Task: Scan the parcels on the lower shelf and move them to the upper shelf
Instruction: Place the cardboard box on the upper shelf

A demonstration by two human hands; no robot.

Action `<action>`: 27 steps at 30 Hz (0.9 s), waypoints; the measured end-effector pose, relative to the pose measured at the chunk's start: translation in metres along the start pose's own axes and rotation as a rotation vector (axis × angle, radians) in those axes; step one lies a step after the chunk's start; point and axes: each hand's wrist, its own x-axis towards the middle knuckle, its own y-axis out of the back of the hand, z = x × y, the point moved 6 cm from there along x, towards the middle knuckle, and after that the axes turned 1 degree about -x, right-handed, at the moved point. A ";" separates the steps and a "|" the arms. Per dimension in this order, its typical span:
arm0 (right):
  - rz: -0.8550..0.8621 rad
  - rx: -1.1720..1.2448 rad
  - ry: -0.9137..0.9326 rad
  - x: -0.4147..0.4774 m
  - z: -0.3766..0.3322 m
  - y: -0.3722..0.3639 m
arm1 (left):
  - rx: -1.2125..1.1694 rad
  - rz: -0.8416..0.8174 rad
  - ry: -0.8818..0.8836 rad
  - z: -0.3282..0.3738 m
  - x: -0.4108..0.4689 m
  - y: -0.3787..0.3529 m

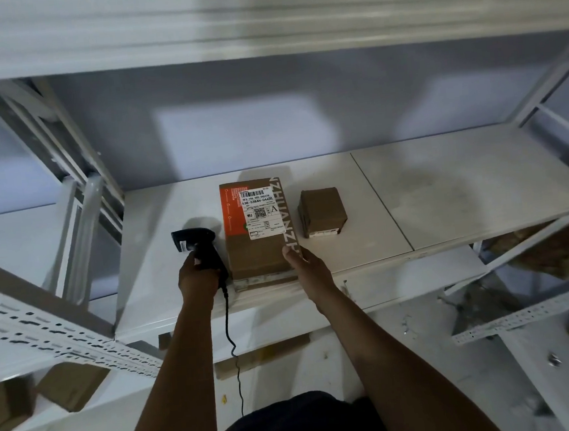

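Cardboard parcel [258,252] — right hand [309,264] clasps its corner; left hand [197,279] grips scanner [195,238].

- Dim, bluish light is filling the scene, and two paler patches are glowing on the wall [200,130].
- The scanner [194,238] and box [258,252] are casting soft shadows away from the camera across the shelf [445,184].
- Motion blur is streaking the upper shelf [259,18].
- The label [263,213] is reading sharp.
- Wide-angle distortion is slanting the posts [555,80] at the edges.
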 end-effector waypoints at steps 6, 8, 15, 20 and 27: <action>0.008 -0.007 0.011 0.000 0.000 -0.001 | 0.270 0.067 -0.145 0.007 0.001 -0.001; 0.005 0.000 0.014 -0.001 -0.001 -0.002 | 0.336 0.100 -0.196 0.011 -0.002 -0.002; 0.005 0.011 0.016 -0.005 -0.002 -0.002 | 0.342 0.271 -0.348 0.028 -0.012 0.008; 0.023 0.052 -0.012 -0.008 0.001 -0.001 | -0.001 -0.022 -0.343 0.039 -0.043 -0.017; -0.028 0.193 -0.068 -0.022 0.006 -0.002 | -0.164 -0.182 -0.365 0.029 -0.062 -0.026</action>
